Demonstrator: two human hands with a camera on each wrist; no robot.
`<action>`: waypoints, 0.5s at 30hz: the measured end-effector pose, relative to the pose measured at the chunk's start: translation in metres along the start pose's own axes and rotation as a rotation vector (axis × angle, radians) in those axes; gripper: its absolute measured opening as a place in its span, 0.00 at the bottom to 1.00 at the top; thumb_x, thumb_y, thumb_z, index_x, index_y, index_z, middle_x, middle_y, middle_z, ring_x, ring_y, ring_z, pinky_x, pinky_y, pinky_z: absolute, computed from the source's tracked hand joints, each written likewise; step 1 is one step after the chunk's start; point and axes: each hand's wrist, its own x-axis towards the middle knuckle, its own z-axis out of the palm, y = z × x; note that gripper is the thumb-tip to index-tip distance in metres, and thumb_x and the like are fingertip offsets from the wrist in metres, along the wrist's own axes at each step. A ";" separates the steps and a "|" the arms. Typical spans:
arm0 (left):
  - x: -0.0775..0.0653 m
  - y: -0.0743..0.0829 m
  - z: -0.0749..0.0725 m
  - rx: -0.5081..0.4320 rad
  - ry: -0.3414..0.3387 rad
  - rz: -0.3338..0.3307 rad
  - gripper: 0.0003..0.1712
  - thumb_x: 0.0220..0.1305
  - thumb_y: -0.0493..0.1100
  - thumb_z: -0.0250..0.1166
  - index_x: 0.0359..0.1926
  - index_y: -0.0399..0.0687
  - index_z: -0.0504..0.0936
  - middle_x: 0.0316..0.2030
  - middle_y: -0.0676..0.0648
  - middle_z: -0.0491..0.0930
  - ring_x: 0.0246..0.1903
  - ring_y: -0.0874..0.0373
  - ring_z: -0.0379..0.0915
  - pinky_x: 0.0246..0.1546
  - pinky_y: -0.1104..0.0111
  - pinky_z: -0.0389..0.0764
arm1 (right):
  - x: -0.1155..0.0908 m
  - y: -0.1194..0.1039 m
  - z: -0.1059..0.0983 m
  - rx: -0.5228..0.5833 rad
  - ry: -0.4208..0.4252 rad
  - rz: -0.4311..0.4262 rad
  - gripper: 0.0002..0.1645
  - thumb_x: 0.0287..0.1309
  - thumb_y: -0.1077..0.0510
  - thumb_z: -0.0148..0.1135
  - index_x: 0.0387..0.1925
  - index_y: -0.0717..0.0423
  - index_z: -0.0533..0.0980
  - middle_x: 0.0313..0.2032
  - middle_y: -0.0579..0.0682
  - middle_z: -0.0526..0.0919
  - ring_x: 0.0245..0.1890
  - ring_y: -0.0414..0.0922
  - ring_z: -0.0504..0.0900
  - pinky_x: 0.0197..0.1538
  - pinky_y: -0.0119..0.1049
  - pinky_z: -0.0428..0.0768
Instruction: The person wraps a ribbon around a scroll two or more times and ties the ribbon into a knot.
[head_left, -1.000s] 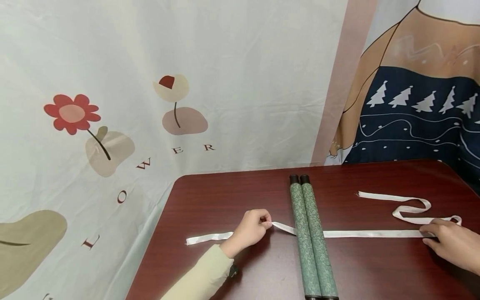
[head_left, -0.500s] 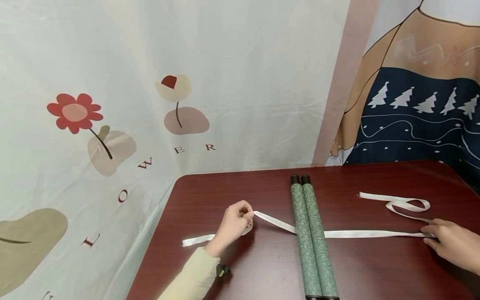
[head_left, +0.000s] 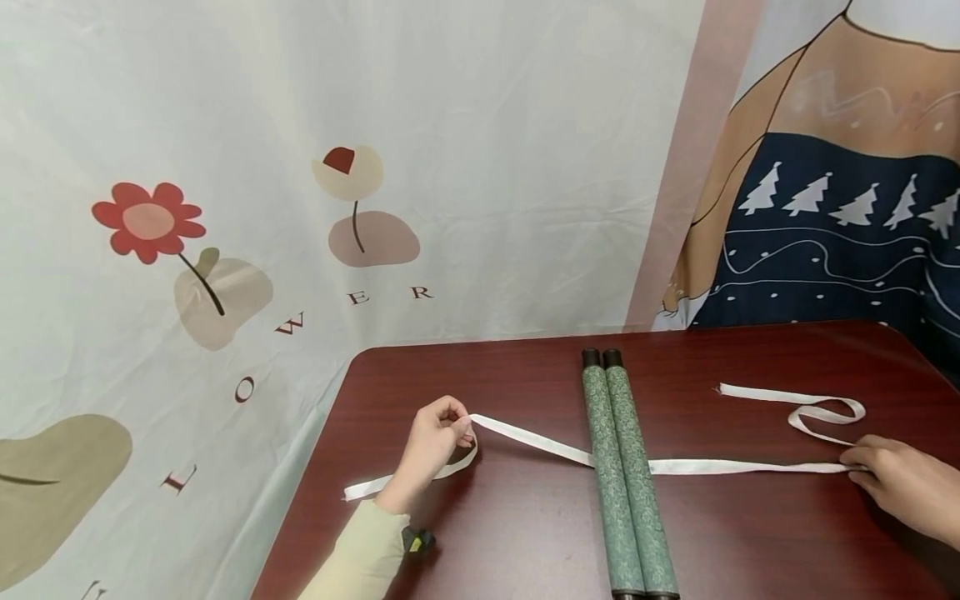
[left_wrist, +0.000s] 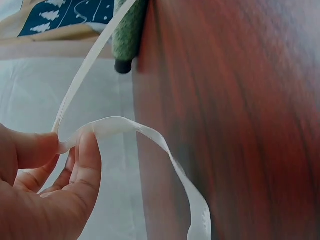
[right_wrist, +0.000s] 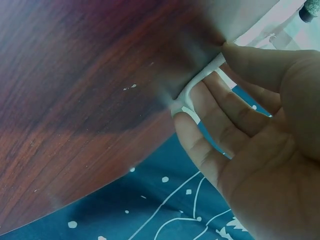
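Two green patterned rolls with dark end caps, the left roll (head_left: 617,500) and the right roll (head_left: 643,500), lie side by side on the table. A white ribbon (head_left: 536,440) passes beneath both and comes out on either side. On the left, my left hand (head_left: 427,450) pinches it between thumb and fingers, raised off the table; the tail (left_wrist: 192,192) hangs in a curve from the fingertips. At far right, my right hand (head_left: 896,483) pinches the ribbon's other side low at the tabletop. Its right end (head_left: 772,393) lies in a loose S beyond that hand.
The dark red wooden table (head_left: 525,542) has rounded far corners. A pale curtain (head_left: 510,167) printed with flowers hangs behind it, and a navy patterned part (head_left: 832,242) hangs at the back right. A dark band (head_left: 417,540) is at the left wrist.
My left hand has moved left and slightly away from me, pulling the ribbon up into a slant from the rolls. The right hand stays put; the loose ribbon beyond it shifts slightly.
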 end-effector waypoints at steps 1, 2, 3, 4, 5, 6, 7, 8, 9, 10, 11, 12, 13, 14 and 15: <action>0.000 0.000 -0.002 -0.002 0.011 -0.008 0.05 0.56 0.26 0.59 0.26 0.33 0.74 0.21 0.34 0.76 0.21 0.43 0.76 0.23 0.58 0.82 | 0.000 0.000 0.000 -0.003 -0.005 0.000 0.11 0.32 0.70 0.72 0.24 0.61 0.78 0.25 0.52 0.77 0.28 0.53 0.78 0.30 0.51 0.78; 0.000 0.001 -0.005 -0.007 0.023 -0.018 0.05 0.56 0.25 0.59 0.25 0.33 0.74 0.21 0.33 0.76 0.22 0.43 0.76 0.23 0.58 0.82 | 0.000 0.001 0.000 -0.005 -0.013 -0.001 0.11 0.33 0.70 0.72 0.24 0.61 0.78 0.25 0.52 0.77 0.28 0.53 0.78 0.31 0.52 0.78; 0.000 0.002 -0.007 -0.013 0.035 -0.022 0.05 0.56 0.25 0.59 0.25 0.32 0.74 0.21 0.32 0.76 0.22 0.42 0.76 0.24 0.57 0.83 | 0.001 0.001 0.000 -0.008 -0.026 0.001 0.11 0.33 0.70 0.71 0.24 0.62 0.78 0.25 0.53 0.77 0.28 0.54 0.78 0.31 0.52 0.78; 0.000 0.002 -0.010 -0.017 0.044 -0.027 0.04 0.55 0.25 0.60 0.25 0.32 0.74 0.22 0.31 0.76 0.23 0.42 0.77 0.24 0.57 0.83 | 0.001 0.002 0.001 -0.009 -0.025 0.000 0.11 0.33 0.71 0.71 0.24 0.62 0.78 0.25 0.53 0.77 0.29 0.54 0.78 0.31 0.52 0.78; 0.000 0.002 -0.012 -0.024 0.053 -0.032 0.04 0.55 0.25 0.60 0.26 0.31 0.74 0.22 0.30 0.76 0.23 0.41 0.77 0.25 0.57 0.83 | 0.001 0.002 0.001 -0.009 -0.024 -0.001 0.11 0.33 0.71 0.71 0.24 0.62 0.78 0.25 0.53 0.77 0.28 0.54 0.78 0.31 0.52 0.78; 0.000 0.003 -0.014 -0.029 0.061 -0.038 0.04 0.55 0.25 0.60 0.26 0.30 0.74 0.23 0.30 0.75 0.24 0.41 0.77 0.25 0.57 0.83 | 0.001 0.002 0.002 -0.009 -0.012 -0.005 0.11 0.33 0.71 0.71 0.23 0.61 0.78 0.25 0.53 0.77 0.28 0.53 0.78 0.30 0.52 0.78; -0.001 0.003 -0.017 -0.034 0.070 -0.044 0.03 0.55 0.25 0.60 0.26 0.29 0.74 0.23 0.29 0.75 0.24 0.40 0.77 0.25 0.57 0.83 | 0.000 0.003 0.002 -0.010 0.001 -0.009 0.12 0.32 0.71 0.71 0.23 0.61 0.78 0.24 0.52 0.76 0.27 0.53 0.78 0.30 0.51 0.78; -0.001 0.003 -0.019 -0.035 0.081 -0.050 0.03 0.56 0.25 0.60 0.26 0.29 0.74 0.24 0.28 0.75 0.24 0.40 0.77 0.25 0.58 0.83 | 0.000 0.003 0.003 -0.011 0.013 -0.011 0.12 0.31 0.71 0.71 0.23 0.60 0.78 0.24 0.52 0.76 0.26 0.52 0.78 0.29 0.51 0.78; -0.001 0.003 -0.021 -0.036 0.092 -0.054 0.03 0.56 0.25 0.60 0.27 0.28 0.74 0.24 0.28 0.75 0.25 0.39 0.77 0.26 0.58 0.83 | 0.000 0.003 0.004 -0.011 0.025 -0.011 0.12 0.31 0.71 0.71 0.22 0.60 0.78 0.24 0.51 0.76 0.26 0.51 0.78 0.28 0.50 0.77; -0.001 0.003 -0.023 -0.035 0.104 -0.059 0.03 0.55 0.25 0.60 0.27 0.28 0.75 0.25 0.27 0.75 0.25 0.39 0.77 0.26 0.58 0.83 | 0.000 0.004 0.004 -0.013 0.034 -0.011 0.12 0.30 0.71 0.71 0.22 0.60 0.77 0.23 0.51 0.76 0.25 0.51 0.78 0.27 0.50 0.77; -0.001 0.002 -0.026 -0.032 0.116 -0.065 0.03 0.55 0.25 0.60 0.27 0.28 0.75 0.25 0.27 0.75 0.25 0.39 0.77 0.26 0.58 0.83 | 0.000 0.004 0.005 -0.017 0.036 -0.009 0.12 0.30 0.71 0.72 0.22 0.60 0.77 0.23 0.51 0.75 0.24 0.51 0.77 0.27 0.50 0.77; -0.001 0.002 -0.028 -0.031 0.125 -0.070 0.03 0.55 0.25 0.61 0.27 0.28 0.75 0.25 0.27 0.75 0.25 0.39 0.77 0.26 0.59 0.83 | 0.000 0.005 0.005 -0.019 0.039 -0.006 0.12 0.30 0.71 0.72 0.22 0.60 0.77 0.23 0.51 0.75 0.24 0.50 0.77 0.26 0.50 0.77; -0.001 0.001 -0.030 -0.031 0.135 -0.074 0.02 0.55 0.25 0.61 0.27 0.28 0.75 0.26 0.27 0.75 0.25 0.39 0.77 0.26 0.59 0.83 | 0.000 0.006 0.005 -0.019 0.034 0.003 0.12 0.31 0.71 0.71 0.22 0.60 0.77 0.22 0.51 0.75 0.24 0.51 0.77 0.26 0.50 0.77; -0.002 0.000 -0.032 -0.032 0.145 -0.077 0.02 0.55 0.25 0.61 0.28 0.28 0.75 0.26 0.27 0.75 0.25 0.39 0.77 0.26 0.60 0.83 | 0.000 0.006 0.005 -0.016 0.036 0.007 0.12 0.31 0.71 0.71 0.22 0.60 0.77 0.22 0.51 0.75 0.24 0.51 0.77 0.26 0.50 0.76; -0.002 -0.001 -0.034 -0.035 0.155 -0.079 0.02 0.54 0.25 0.61 0.27 0.28 0.75 0.26 0.27 0.75 0.25 0.40 0.77 0.26 0.60 0.83 | 0.000 0.007 0.006 -0.011 0.042 0.009 0.12 0.31 0.71 0.71 0.22 0.59 0.77 0.22 0.50 0.75 0.24 0.51 0.77 0.26 0.51 0.76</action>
